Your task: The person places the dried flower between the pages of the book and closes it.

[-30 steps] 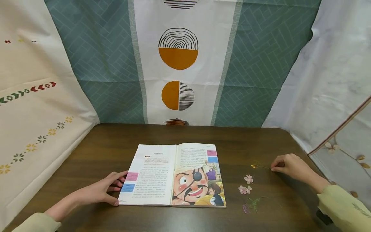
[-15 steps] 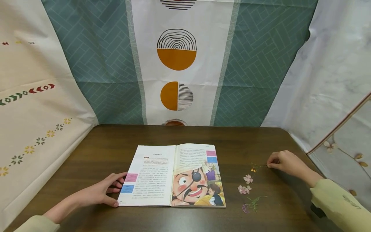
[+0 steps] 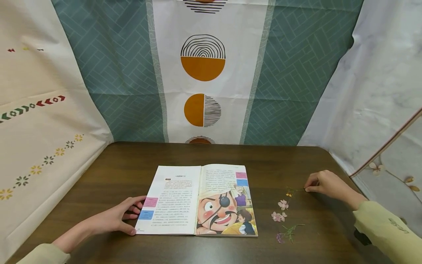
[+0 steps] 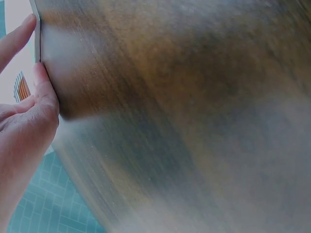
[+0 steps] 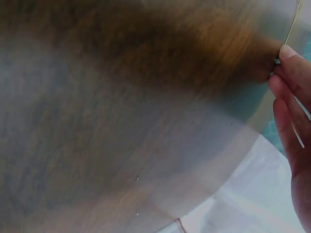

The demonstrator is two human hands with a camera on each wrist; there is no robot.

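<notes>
In the head view an open illustrated book [image 3: 176,205] lies flat on the brown table. My left hand [image 3: 113,218] rests at its left edge, the thumb by the lower corner and the other fingers loosely bent against the side. The left wrist view shows fingertips [image 4: 40,73] right at the book's edge. Right of the book, my right hand [image 3: 329,187] pinches the thin stem of a small yellow flower [image 3: 289,194] between thumb and fingertips. The stem [image 5: 293,24] shows above the fingers in the right wrist view. The flower's head lies to the left, low over the table.
Pink blossoms [image 3: 278,216] lie right of the book, just below the yellow flower. Nearer the front is a purple flower [image 3: 280,237] with a green sprig [image 3: 290,231]. A patterned cloth [image 3: 204,73] hangs behind the table [image 3: 138,161], with pale cloths at both sides.
My right hand has shifted slightly left and up with the stem, and the yellow flower's head has turned down toward the pink blossoms. My left hand and the book stay put.
</notes>
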